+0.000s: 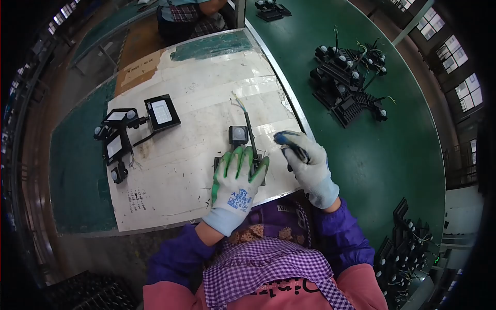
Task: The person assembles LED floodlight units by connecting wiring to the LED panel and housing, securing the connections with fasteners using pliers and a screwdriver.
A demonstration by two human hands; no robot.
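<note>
In the head view, my left hand (235, 178), in a white glove with green fingers, lies over a black floodlight (218, 164) on the white-covered board. Its fingers reach across the lamp body and hide most of it. Beyond the fingertips, the lamp's square motion sensor (238, 135) shows its pale dome. A black cable (250, 129) with bare coloured wire ends runs away from me beside it. My right hand (308, 165), gloved with dark blue fingertips, is closed in the air to the right, apart from the lamp. Something dark shows under its fingers, too hidden to name.
Several floodlights with sensors (114, 147) lie left on the board (181, 191). More black lamps (351, 77) are piled on the green table (361, 165) to the right, others (405, 253) at lower right. A metal edge (281, 82) divides the surfaces. Another person (188, 15) sits opposite.
</note>
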